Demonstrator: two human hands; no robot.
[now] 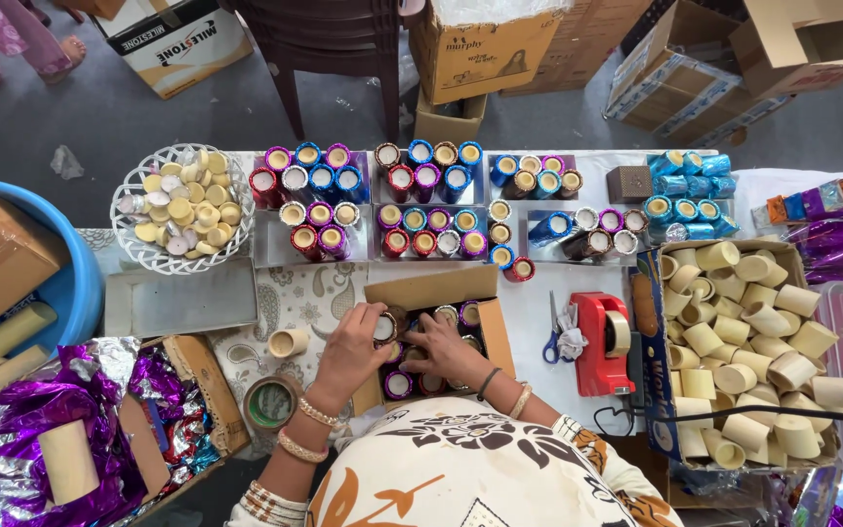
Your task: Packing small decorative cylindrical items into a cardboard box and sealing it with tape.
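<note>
**Small foil-wrapped tubes packed by hand into a carton**

Here, on a crowded desk, a person seated at its near edge works both hands inside a small open cardboard box. From the left: a white openwork basket of pale discs, then a loose card tube and a roll of tape. The left hand has its grip closed on one foil-wrapped tube at the box's left edge, fingers around the rim. Just beside it the right hand rests on the tubes already standing in the box; whether it grips one cannot be told. These tubes look light and hollow, stiff enough to hold by the sides, though the shiny wrap is probably slick and easily creased; a hold across the top rim seems safest. Farther right lie scissors, a red tape dispenser and a carton of bare tubes.
</note>
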